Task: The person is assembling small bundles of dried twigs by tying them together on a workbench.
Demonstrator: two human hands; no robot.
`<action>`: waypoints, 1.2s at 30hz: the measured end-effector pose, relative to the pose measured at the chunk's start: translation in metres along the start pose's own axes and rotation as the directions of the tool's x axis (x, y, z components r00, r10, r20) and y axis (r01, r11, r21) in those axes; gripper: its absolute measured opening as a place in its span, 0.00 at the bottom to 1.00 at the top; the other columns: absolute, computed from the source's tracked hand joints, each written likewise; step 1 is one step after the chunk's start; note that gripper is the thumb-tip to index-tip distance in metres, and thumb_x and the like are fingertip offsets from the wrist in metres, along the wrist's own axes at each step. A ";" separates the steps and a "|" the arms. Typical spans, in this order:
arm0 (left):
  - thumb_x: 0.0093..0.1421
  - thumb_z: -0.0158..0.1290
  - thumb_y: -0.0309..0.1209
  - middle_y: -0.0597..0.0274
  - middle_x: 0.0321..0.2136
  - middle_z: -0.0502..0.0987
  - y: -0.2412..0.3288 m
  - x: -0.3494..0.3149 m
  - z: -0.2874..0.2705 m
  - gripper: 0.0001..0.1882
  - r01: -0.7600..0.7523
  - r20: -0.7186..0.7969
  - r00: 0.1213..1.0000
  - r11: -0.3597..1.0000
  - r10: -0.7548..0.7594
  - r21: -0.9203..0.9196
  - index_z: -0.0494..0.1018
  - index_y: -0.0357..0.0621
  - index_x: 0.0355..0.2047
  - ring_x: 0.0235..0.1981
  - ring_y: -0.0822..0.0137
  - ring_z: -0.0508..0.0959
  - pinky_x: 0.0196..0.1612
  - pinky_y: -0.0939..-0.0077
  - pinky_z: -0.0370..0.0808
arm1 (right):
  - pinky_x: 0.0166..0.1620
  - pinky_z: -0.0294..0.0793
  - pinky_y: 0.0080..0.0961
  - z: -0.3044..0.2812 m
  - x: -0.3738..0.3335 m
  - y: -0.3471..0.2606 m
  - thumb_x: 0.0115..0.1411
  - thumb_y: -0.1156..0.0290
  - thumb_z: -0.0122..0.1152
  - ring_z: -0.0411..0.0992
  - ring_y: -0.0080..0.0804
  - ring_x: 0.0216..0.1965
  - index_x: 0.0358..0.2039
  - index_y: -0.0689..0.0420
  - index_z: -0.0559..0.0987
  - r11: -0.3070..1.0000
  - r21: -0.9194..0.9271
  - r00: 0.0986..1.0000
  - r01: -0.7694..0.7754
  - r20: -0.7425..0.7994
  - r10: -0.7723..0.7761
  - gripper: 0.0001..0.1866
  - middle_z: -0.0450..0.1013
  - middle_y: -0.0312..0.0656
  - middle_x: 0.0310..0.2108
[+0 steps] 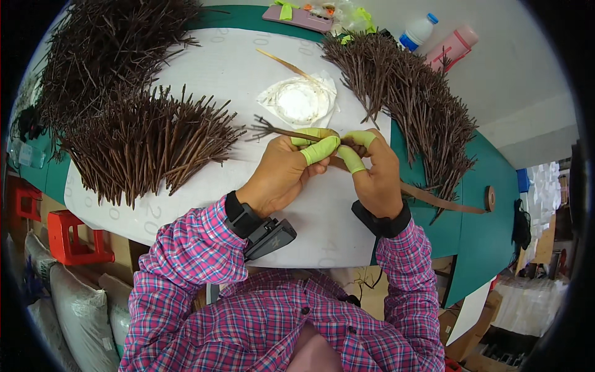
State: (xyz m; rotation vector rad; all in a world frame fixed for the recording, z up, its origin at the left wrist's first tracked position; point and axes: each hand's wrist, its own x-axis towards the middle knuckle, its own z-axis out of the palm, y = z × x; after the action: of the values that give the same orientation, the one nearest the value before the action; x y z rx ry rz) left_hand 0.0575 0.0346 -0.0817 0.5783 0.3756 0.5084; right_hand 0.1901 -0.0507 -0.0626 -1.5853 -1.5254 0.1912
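My left hand (277, 170), with light green wraps on its fingertips, pinches a thin brown branched stem (271, 129). The stem's forked tip points left, and its other end goes in between my hands. Closed fingers of my right hand (379, 177), wrapped the same way, meet close to that end and grip a flat brown tape. From beneath this hand the brown tape (434, 199) runs right to its roll (490, 198) on the table. Just where tape and stem meet is hidden by my fingers.
Bundles of brown stems lie at left (149, 142), far left (111, 56) and right (409, 93). Beyond my hands is a white round pad (300, 102) on crumpled wrapping, touched by a thin yellowish stick (282, 62). A phone (297, 18), bottle (419, 32) and pink tumbler (452, 48) stand far back.
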 end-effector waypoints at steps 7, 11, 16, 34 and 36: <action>0.54 0.50 0.26 0.61 0.28 0.73 0.001 0.002 -0.003 0.08 0.053 -0.090 0.994 0.993 -0.063 -0.106 0.71 0.37 0.35 0.25 0.77 0.71 0.28 0.88 0.68 | 0.30 0.65 0.19 -0.001 -0.002 0.004 0.47 0.82 0.54 0.66 0.29 0.26 0.32 0.64 0.69 0.975 -0.184 0.987 0.121 -0.083 -0.138 0.09 0.66 0.43 0.27; 0.54 0.50 0.26 0.62 0.30 0.73 0.002 0.003 -0.008 0.09 0.012 -0.058 0.998 1.000 -0.013 -0.012 0.70 0.37 0.35 0.25 0.76 0.71 0.31 0.86 0.69 | 0.30 0.65 0.17 -0.002 -0.003 0.005 0.50 0.81 0.53 0.66 0.25 0.26 0.32 0.63 0.70 0.975 -0.182 0.990 0.130 -0.028 -0.138 0.07 0.67 0.40 0.28; 0.54 0.51 0.26 0.62 0.30 0.73 0.002 0.005 -0.005 0.09 -0.166 0.074 0.985 0.975 0.157 0.150 0.71 0.36 0.35 0.25 0.76 0.71 0.31 0.85 0.69 | 0.29 0.65 0.15 -0.007 -0.004 0.005 0.54 0.79 0.51 0.65 0.18 0.27 0.32 0.62 0.70 0.852 0.387 0.936 -0.352 0.133 0.326 0.05 0.67 0.35 0.29; 0.55 0.50 0.28 0.62 0.23 0.73 0.002 0.006 -0.007 0.08 -0.002 -0.067 0.998 0.997 0.007 0.075 0.72 0.37 0.33 0.20 0.78 0.70 0.22 0.89 0.67 | 0.31 0.64 0.13 -0.015 0.001 0.004 0.53 0.81 0.50 0.65 0.18 0.27 0.36 0.62 0.71 0.676 0.600 0.877 -0.428 0.096 0.470 0.09 0.66 0.34 0.29; 0.55 0.50 0.28 0.62 0.23 0.73 0.001 0.006 -0.006 0.08 -0.004 -0.070 0.998 0.999 0.007 0.046 0.72 0.37 0.33 0.20 0.78 0.70 0.22 0.89 0.67 | 0.31 0.64 0.13 -0.011 -0.001 0.006 0.53 0.81 0.51 0.65 0.19 0.27 0.36 0.62 0.71 0.799 0.517 0.930 -0.308 -0.013 0.367 0.09 0.66 0.34 0.29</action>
State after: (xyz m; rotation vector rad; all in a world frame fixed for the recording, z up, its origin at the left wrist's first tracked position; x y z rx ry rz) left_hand 0.0592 0.0410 -0.0873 0.6069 0.4529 0.5277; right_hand 0.2016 -0.0559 -0.0604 -1.3892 -0.9776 0.6434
